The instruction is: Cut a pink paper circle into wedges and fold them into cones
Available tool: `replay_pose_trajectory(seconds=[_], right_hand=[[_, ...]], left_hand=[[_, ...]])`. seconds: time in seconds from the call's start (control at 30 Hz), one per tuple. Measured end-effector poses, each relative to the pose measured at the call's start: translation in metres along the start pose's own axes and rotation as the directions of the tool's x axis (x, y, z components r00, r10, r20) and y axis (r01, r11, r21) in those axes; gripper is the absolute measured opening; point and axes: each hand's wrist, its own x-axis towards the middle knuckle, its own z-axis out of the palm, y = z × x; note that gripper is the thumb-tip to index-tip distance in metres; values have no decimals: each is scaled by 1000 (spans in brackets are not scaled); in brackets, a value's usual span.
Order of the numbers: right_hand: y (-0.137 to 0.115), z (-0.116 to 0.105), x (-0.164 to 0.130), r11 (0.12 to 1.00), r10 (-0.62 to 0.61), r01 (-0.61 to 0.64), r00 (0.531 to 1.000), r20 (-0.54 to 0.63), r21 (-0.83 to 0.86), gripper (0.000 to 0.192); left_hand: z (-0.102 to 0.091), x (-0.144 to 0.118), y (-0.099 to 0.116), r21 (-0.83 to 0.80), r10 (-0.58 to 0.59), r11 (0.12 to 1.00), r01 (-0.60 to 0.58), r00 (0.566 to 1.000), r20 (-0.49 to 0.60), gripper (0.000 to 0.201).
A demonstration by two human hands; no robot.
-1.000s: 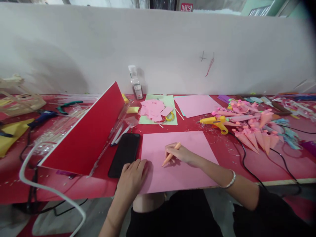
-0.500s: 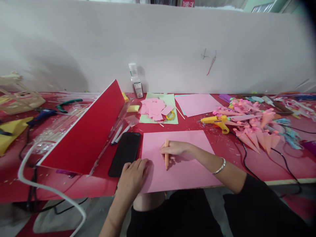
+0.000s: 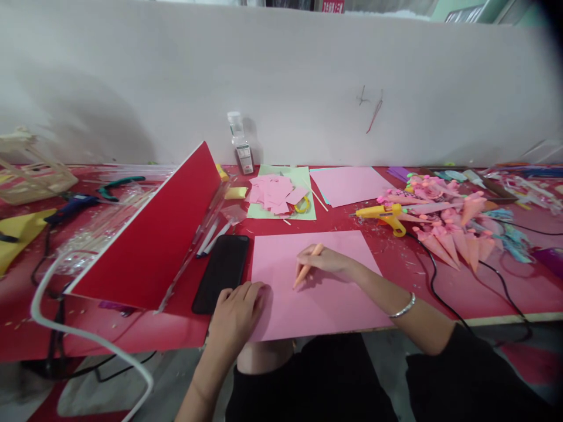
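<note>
A large pink sheet of paper (image 3: pixel 338 310) lies on the red table in front of me. My right hand (image 3: pixel 323 261) is closed around an orange pen (image 3: pixel 307 268), tilted with its tip at the paper near the middle of the sheet. My left hand (image 3: pixel 237 313) rests with its fingers stretched out over the sheet's left edge, and nothing shows in it. Just left of the sheet, close to that hand, is a black phone (image 3: pixel 222 274). Any mark under the pen tip is too faint to make out.
Pink paper pieces (image 3: pixel 270 193) lie on a green sheet behind. A yellow glue gun (image 3: pixel 385 215) and a pile of pink paper cones (image 3: pixel 457 234) are on the right. A red board (image 3: pixel 153 240) leans at the left. A bottle (image 3: pixel 243 146) stands by the wall.
My right hand has shifted a little to the right, and the pen has gone from nearly upright to slanted, its tip farther from me. The left hand stays in place.
</note>
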Motion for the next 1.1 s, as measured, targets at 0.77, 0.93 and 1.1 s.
replay_pose_trajectory(seconds=[0.77,0.93,1.1], right_hand=[[-12,4,16,940,205,6,787,581,-340,21],[-17,12,26,915,281,-1,719,636,-403,19],[-15,17,37,918,297,-2,664,686,-396,25]], left_hand=[[6,-1,-1,12,18,1000,-17,997,-81,19],[7,-1,0,6,7,1000,-6,997,-77,19],[7,0,-1,8,20,1000,-20,996,-89,19]])
